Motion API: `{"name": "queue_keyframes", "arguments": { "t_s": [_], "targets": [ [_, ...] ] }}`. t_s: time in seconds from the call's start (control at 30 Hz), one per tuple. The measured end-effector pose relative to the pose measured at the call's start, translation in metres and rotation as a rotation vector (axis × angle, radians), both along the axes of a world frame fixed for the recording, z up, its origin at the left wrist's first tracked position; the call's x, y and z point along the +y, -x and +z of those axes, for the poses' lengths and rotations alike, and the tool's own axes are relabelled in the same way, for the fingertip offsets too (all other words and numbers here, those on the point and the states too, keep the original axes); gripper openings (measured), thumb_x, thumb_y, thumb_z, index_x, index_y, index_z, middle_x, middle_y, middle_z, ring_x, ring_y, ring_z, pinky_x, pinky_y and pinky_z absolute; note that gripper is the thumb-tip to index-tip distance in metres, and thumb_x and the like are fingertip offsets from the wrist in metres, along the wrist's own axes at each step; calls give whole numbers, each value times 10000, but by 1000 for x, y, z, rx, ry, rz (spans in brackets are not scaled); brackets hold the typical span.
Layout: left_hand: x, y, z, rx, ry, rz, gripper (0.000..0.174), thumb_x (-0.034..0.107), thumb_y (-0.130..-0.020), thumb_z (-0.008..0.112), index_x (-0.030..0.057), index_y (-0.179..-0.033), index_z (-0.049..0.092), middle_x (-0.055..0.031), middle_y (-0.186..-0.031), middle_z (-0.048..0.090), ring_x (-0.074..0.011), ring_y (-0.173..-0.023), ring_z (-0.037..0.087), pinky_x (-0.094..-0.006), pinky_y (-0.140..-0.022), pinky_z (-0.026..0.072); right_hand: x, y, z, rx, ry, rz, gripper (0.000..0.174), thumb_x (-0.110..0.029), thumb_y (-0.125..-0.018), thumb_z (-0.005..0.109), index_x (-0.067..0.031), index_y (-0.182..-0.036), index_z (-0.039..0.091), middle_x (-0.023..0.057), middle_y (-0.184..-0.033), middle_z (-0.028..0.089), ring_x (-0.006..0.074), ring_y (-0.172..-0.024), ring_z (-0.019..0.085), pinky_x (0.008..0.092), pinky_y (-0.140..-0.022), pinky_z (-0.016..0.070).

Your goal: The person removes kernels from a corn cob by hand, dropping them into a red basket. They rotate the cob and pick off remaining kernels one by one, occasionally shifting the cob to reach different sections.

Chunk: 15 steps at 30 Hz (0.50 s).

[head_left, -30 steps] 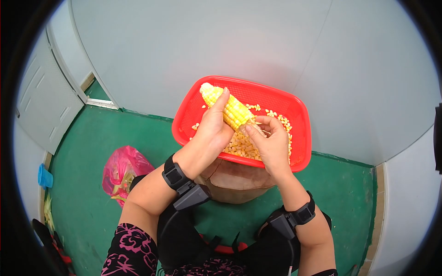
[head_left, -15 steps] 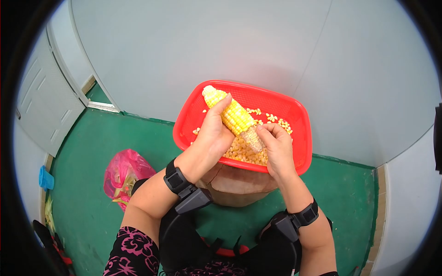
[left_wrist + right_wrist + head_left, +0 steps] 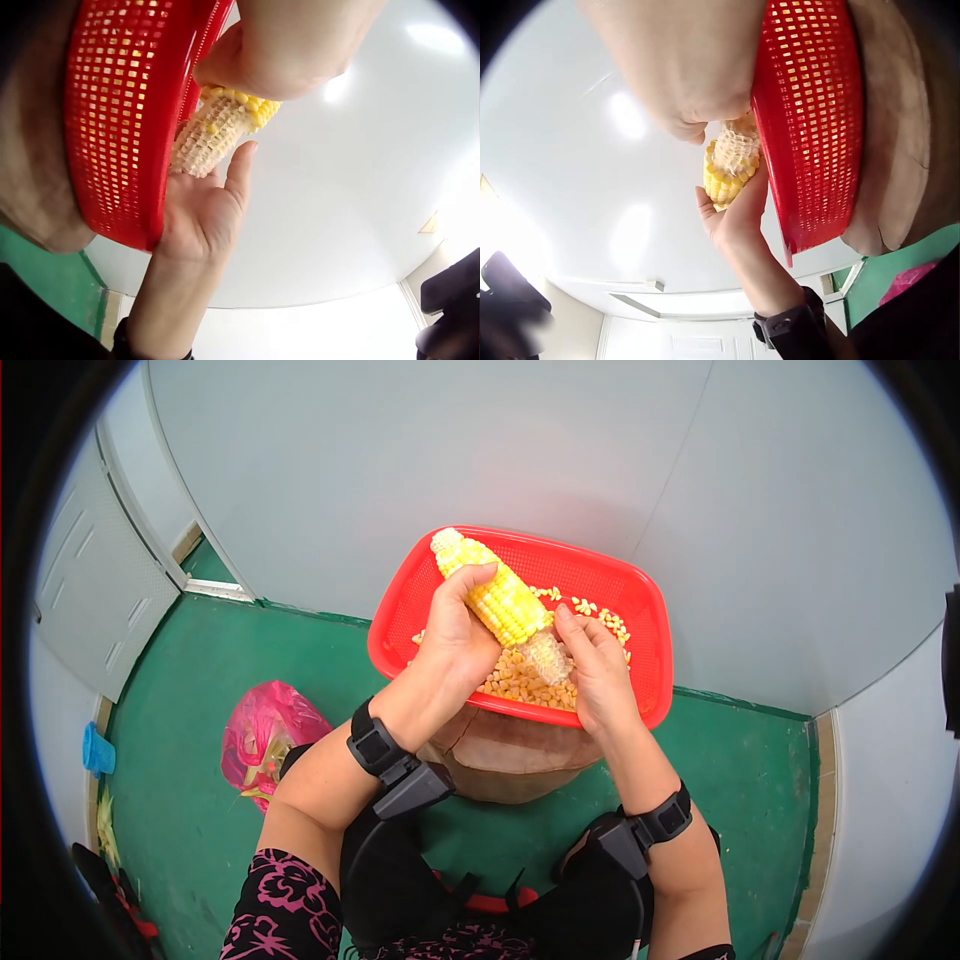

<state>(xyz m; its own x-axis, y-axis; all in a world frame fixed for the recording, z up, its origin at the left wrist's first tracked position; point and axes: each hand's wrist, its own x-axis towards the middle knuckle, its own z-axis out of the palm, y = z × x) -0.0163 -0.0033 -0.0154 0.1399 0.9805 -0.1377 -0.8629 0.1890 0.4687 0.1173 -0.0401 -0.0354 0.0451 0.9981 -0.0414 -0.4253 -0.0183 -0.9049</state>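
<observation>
My left hand (image 3: 460, 630) grips a partly stripped corn cob (image 3: 508, 606), thumb on top, over a red basket (image 3: 655, 645). Yellow kernels cover the upper part; the lower end is bare and points down to the right. Beside that bare end is my right hand (image 3: 606, 682), its thumb raised and straight. In the left wrist view the cob's bare part (image 3: 206, 139) lies close to the right palm (image 3: 196, 214), some fingers hidden behind it. The right wrist view shows the left hand (image 3: 742, 214) around the kernelled part. Loose kernels (image 3: 520, 682) lie in the basket.
The basket stands on a brown, rounded block (image 3: 510, 760) before a grey wall (image 3: 560, 450). On the green floor (image 3: 190, 730) to the left is a pink plastic bag (image 3: 270, 730) with husks. A blue container (image 3: 98, 750) is at the far left, near a white door (image 3: 105, 580).
My right thumb and fingers, which were against the cob's lower end a second ago, have moved apart, with the thumb lifted off. The left hand keeps its grip, its thumb slightly lower along the cob.
</observation>
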Motion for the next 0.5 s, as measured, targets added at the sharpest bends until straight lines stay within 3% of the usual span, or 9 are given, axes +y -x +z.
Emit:
{"name": "queue_keyframes", "arguments": {
  "t_s": [0.2,0.3,0.4,0.5],
  "targets": [
    [-2,-1,-2,-4,-30,1,289,114,-746,555,58,-1017,470,-82,-987,535,-250,-953,513,-417,-905,390,4,-2,-8,-29,-40,187,348,-276,-891,516,54,-993,566,68,-908,584,83,-805,526,224,-732,423],
    [1,0,-3,-41,-3,-29,314,128,-753,556,54,-1046,467,-92,-1030,534,-260,-989,505,-427,-927,373,4,-2,-11,-69,-60,180,331,-263,-918,450,35,-1006,565,87,-948,613,123,-824,595,259,-737,476],
    [3,0,-7,-57,-10,-57,335,137,-758,556,54,-1069,464,-100,-1068,529,-268,-1015,497,-436,-943,359,4,-3,-14,-27,-41,169,306,-216,-913,466,62,-984,571,71,-888,596,79,-801,532,232,-722,425],
    [2,0,-6,-60,-9,-54,343,141,-757,555,57,-1076,463,-102,-1077,527,-270,-1019,496,-443,-945,356,7,-5,-16,-37,-10,123,288,-201,-916,452,54,-982,569,75,-884,597,82,-800,533,237,-719,430]
  ]
}}
